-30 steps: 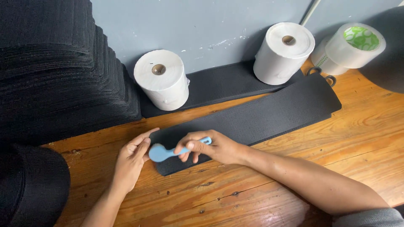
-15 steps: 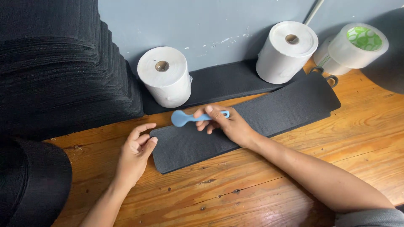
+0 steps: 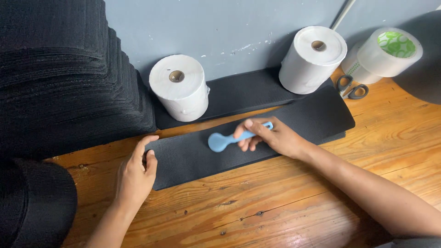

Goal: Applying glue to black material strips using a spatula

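Wooden tabletop [image 3: 285, 202], bearing a long black foam strip [image 3: 257, 138]: probably soft and bendy, best pinned flat at one end. Left hand [image 3: 135, 177] presses its near end, fingers released. Right hand [image 3: 271, 137] clenches a small, light blue spoon-shaped tool [image 3: 225, 140], resting mid-strip.

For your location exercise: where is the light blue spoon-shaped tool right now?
In the head view, the blue tool sits mid-frame, held in the right hand over the long black strip, below the nearer white roll.
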